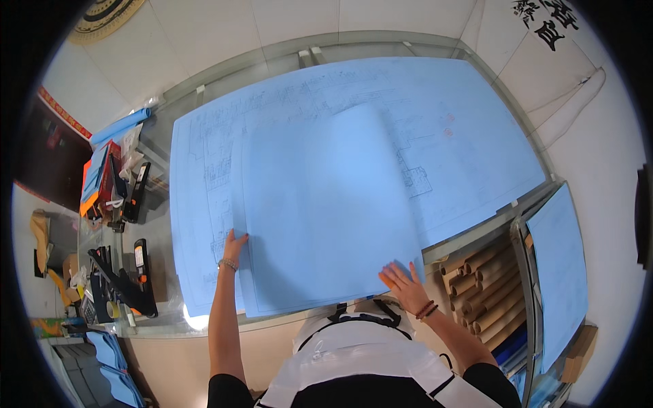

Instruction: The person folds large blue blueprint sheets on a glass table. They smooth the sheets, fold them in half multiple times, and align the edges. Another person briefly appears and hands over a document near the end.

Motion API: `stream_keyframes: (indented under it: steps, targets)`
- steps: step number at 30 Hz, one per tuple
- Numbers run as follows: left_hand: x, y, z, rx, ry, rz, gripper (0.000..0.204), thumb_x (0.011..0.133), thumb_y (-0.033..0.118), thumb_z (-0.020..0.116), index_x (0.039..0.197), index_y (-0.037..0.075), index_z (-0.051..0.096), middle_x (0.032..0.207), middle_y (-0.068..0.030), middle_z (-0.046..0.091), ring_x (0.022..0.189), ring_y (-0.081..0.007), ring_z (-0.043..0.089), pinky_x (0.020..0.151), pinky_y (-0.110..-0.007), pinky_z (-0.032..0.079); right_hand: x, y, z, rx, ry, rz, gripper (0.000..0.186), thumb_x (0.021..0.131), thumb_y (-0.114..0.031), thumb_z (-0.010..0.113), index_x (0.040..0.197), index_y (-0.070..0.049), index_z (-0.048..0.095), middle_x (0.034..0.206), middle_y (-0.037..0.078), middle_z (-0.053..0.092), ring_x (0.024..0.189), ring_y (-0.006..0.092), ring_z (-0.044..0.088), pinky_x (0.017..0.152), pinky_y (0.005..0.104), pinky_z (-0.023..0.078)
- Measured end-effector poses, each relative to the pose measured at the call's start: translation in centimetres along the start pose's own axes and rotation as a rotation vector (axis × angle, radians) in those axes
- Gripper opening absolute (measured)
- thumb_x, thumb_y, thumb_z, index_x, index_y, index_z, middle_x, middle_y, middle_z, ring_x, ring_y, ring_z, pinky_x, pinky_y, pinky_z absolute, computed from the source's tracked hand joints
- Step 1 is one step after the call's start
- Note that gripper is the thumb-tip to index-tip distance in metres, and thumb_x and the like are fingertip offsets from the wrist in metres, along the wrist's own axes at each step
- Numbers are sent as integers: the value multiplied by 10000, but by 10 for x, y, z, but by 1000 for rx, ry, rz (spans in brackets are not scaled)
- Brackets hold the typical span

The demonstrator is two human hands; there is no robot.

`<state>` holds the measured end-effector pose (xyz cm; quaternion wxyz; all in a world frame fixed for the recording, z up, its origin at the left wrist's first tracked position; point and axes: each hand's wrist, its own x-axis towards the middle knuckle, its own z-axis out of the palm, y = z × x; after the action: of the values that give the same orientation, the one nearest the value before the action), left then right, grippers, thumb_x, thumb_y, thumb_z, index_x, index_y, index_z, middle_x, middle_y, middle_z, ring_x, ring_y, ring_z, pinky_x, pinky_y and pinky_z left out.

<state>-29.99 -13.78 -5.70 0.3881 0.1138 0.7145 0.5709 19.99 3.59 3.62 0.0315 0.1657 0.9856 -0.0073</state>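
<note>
A large blue drawing sheet (326, 211), folded over with its plain side up, lies on wider blue sheets (469, 156) printed with fine line drawings. Its right part bulges up in a soft curve. My left hand (232, 250), a bracelet at its wrist, rests at the folded sheet's left edge with thumb and fingers apart. Near the lower right corner of that sheet, my right hand (406, 289) lies with fingers spread, pressing on the edge. Something orange shows at its fingertips. Dark beads circle the right wrist.
The sheets cover a glass-topped table (170, 265). At left lie black handheld devices (141, 272), a black stapler-like tool (115, 275) and an orange folder (92, 183). Brown cardboard tubes (490, 285) fill a shelf below right, beside a blue-covered panel (561, 272).
</note>
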Motion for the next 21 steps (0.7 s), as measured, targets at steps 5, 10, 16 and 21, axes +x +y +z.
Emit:
stream_keyframes:
  steps: [5, 10, 16, 21]
  targets:
    - [0, -4, -4, -46, 32, 15, 322, 831, 25, 599, 1147, 55, 545, 957, -32, 630, 848, -150, 583, 751, -319, 482, 24, -21, 30, -20, 294, 42, 551, 797, -59, 525, 1342, -109, 456, 1378, 76, 425, 1307, 275, 372, 1071, 582, 230]
    - [-6, 10, -23, 3, 80, -30, 280, 813, 33, 613, 1088, 62, 572, 919, -22, 625, 801, -145, 585, 693, -313, 489, 35, -2, 17, 409, 537, 234, 424, 833, -11, 509, 1247, -92, 551, 1074, 115, 643, 939, 302, 622, 873, 374, 489]
    - [-21, 14, -106, 66, 52, 44, 299, 812, 37, 614, 1108, 50, 575, 918, -16, 621, 797, -133, 582, 722, -296, 489, 13, 11, -9, 1213, 605, 829, 195, 925, -144, 571, 1044, -6, 641, 821, 31, 647, 700, 80, 536, 663, 234, 445]
    - [-30, -3, -161, 159, 151, 74, 326, 810, 45, 611, 1132, 29, 564, 922, -11, 617, 796, -134, 582, 723, -286, 485, 12, 4, 20, 1812, 1107, 903, 225, 936, -216, 581, 1044, -22, 614, 895, -29, 605, 725, 50, 504, 642, 220, 430]
